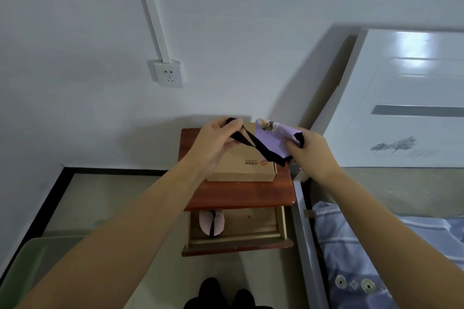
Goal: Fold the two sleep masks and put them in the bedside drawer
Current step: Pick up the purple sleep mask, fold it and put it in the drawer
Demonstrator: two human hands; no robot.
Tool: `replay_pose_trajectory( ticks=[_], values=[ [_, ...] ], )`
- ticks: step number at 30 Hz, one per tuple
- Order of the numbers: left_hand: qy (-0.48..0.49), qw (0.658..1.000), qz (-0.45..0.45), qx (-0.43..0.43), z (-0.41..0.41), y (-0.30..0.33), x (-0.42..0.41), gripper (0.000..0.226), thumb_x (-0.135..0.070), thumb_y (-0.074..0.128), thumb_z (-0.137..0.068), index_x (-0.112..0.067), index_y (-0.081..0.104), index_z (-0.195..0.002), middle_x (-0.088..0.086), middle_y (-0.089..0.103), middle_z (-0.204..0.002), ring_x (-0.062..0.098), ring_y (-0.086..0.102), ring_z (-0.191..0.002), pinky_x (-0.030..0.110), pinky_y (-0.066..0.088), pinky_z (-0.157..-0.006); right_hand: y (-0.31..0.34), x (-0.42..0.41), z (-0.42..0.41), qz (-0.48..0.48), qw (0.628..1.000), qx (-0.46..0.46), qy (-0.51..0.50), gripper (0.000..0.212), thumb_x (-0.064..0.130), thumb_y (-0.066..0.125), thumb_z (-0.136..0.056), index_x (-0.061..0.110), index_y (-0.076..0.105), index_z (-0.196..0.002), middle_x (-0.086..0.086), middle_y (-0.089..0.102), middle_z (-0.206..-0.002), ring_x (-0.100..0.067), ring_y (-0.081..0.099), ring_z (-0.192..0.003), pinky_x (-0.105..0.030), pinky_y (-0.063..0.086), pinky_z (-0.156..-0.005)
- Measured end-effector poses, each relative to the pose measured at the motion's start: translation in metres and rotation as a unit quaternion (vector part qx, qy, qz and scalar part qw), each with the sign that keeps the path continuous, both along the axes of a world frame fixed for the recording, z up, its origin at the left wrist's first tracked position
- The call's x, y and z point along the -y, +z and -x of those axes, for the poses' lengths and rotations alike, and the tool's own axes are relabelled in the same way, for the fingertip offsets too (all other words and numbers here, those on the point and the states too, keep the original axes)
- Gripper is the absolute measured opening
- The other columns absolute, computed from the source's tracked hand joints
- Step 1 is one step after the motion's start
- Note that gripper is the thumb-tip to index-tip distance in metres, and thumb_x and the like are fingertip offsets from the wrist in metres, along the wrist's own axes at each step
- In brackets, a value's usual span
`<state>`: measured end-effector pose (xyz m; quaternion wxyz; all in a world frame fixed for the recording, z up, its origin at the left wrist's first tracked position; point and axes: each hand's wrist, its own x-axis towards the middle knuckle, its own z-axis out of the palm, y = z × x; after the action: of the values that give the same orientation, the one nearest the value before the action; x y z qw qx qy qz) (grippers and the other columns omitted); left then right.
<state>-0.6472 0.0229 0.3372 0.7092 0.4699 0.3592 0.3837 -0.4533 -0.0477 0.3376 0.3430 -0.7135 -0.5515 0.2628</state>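
A purple sleep mask (272, 142) with a black edge and a small cartoon print hangs in the air above the bedside table. My right hand (311, 153) pinches its right end. My left hand (216, 143) grips the mask's black strap (247, 142), pulled out to the left. Below, the bedside drawer (251, 236) stands open. A pink sleep mask (211, 222), folded with its black strap across it, lies inside the drawer at the left.
A cardboard box (244, 169) sits on the red-brown bedside table (241, 195). A bed with a blue striped cover (391, 258) and white headboard (401, 108) stands to the right. A green bin (22, 266) is at the lower left. A wall socket (168, 74) is above.
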Motion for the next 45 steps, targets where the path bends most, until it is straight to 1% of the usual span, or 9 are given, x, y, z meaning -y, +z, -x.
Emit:
replay_pose_trajectory(
  ticks=[4, 11, 15, 20, 26, 33, 37, 41, 45],
  values=[
    [-0.08, 0.984, 0.105, 0.119, 0.0, 0.007, -0.008, 0.03, -0.018, 0.047, -0.095, -0.016, 0.066, -0.072, -0.006, 0.048, -0.044, 0.007, 0.045, -0.038, 0.019, 0.046, -0.042, 0.007, 0.002, 0.001, 0.012, 0.99, -0.107, 0.09, 0.026, 0.011, 0.052, -0.091, 0.03, 0.068, -0.096, 0.008, 0.073, -0.08, -0.011, 0.065, -0.076, -0.007, 0.046, -0.062],
    [-0.175, 0.972, 0.154, -0.004, 0.001, 0.015, -0.012, 0.03, -0.024, 0.048, -0.092, -0.015, 0.068, -0.073, -0.011, 0.031, -0.033, 0.001, 0.022, -0.025, 0.011, 0.022, -0.025, 0.012, 0.002, -0.004, 0.104, 0.883, -0.41, 0.205, 0.03, 0.002, 0.055, -0.089, 0.012, 0.062, -0.116, -0.004, 0.073, -0.102, -0.02, 0.068, -0.094, -0.027, 0.055, -0.076],
    [-0.116, 0.943, 0.297, 0.097, -0.016, 0.007, 0.005, 0.026, -0.02, 0.045, -0.09, -0.01, 0.057, -0.068, -0.003, 0.036, -0.057, 0.004, 0.022, -0.041, 0.006, 0.034, -0.049, 0.008, -0.002, 0.014, 0.021, 0.857, -0.49, 0.161, 0.029, 0.007, 0.057, -0.087, 0.013, 0.063, -0.114, -0.007, 0.07, -0.103, -0.024, 0.064, -0.095, -0.033, 0.056, -0.079],
    [-0.07, 0.932, 0.311, 0.174, -0.037, -0.014, 0.034, 0.02, -0.018, 0.052, -0.091, -0.017, 0.055, -0.071, -0.008, 0.041, -0.047, 0.004, 0.036, -0.035, 0.013, 0.039, -0.043, 0.008, -0.011, 0.022, -0.103, 0.814, -0.572, -0.024, 0.021, 0.001, 0.051, -0.09, 0.009, 0.062, -0.105, -0.001, 0.073, -0.088, -0.018, 0.067, -0.085, -0.029, 0.055, -0.073],
    [-0.082, 0.963, 0.229, 0.119, -0.03, -0.019, 0.035, 0.032, -0.01, 0.055, -0.089, -0.011, 0.053, -0.122, 0.006, 0.064, -0.105, 0.02, 0.061, -0.101, 0.042, 0.051, -0.093, 0.001, -0.006, 0.013, -0.016, 0.736, -0.675, -0.051, 0.02, 0.008, 0.053, -0.089, 0.01, 0.063, -0.106, -0.009, 0.069, -0.103, -0.023, 0.067, -0.091, -0.033, 0.056, -0.08],
    [-0.065, 0.991, 0.119, 0.001, -0.023, 0.003, 0.022, 0.051, -0.051, 0.038, -0.093, -0.019, 0.055, -0.129, 0.006, 0.064, -0.127, 0.024, 0.062, -0.115, 0.049, 0.051, -0.094, -0.014, -0.002, 0.02, 0.022, 0.774, -0.627, -0.085, 0.02, 0.006, 0.058, -0.087, 0.012, 0.063, -0.105, -0.008, 0.068, -0.11, -0.025, 0.063, -0.102, -0.038, 0.049, -0.095],
    [-0.03, 0.993, 0.028, -0.115, -0.029, -0.001, 0.032, 0.036, -0.031, 0.051, -0.093, -0.015, 0.059, -0.124, 0.009, 0.068, -0.119, 0.027, 0.064, -0.11, 0.05, 0.051, -0.096, -0.018, 0.001, 0.028, 0.038, 0.762, -0.643, -0.066, 0.023, 0.01, 0.057, -0.087, 0.014, 0.061, -0.11, -0.003, 0.071, -0.101, -0.017, 0.068, -0.087, -0.026, 0.057, -0.072],
    [0.001, 0.982, -0.04, -0.184, -0.03, -0.012, 0.036, 0.032, -0.022, 0.055, -0.09, -0.014, 0.061, -0.121, 0.003, 0.069, -0.116, 0.018, 0.063, -0.109, 0.03, 0.05, -0.093, -0.017, 0.003, 0.027, 0.039, 0.736, -0.674, -0.048, 0.025, 0.021, 0.057, -0.088, 0.015, 0.06, -0.112, -0.006, 0.069, -0.105, -0.022, 0.067, -0.094, -0.034, 0.058, -0.078],
    [-0.078, 0.978, -0.066, -0.182, -0.016, -0.017, 0.027, 0.034, -0.017, 0.051, -0.093, -0.015, 0.055, -0.127, 0.002, 0.065, -0.122, 0.015, 0.061, -0.112, 0.022, 0.049, -0.092, -0.012, 0.002, 0.01, 0.057, 0.837, -0.543, -0.034, 0.025, 0.033, 0.057, -0.089, 0.017, 0.065, -0.106, -0.007, 0.069, -0.105, -0.022, 0.065, -0.098, -0.042, 0.052, -0.088]
  ],
)
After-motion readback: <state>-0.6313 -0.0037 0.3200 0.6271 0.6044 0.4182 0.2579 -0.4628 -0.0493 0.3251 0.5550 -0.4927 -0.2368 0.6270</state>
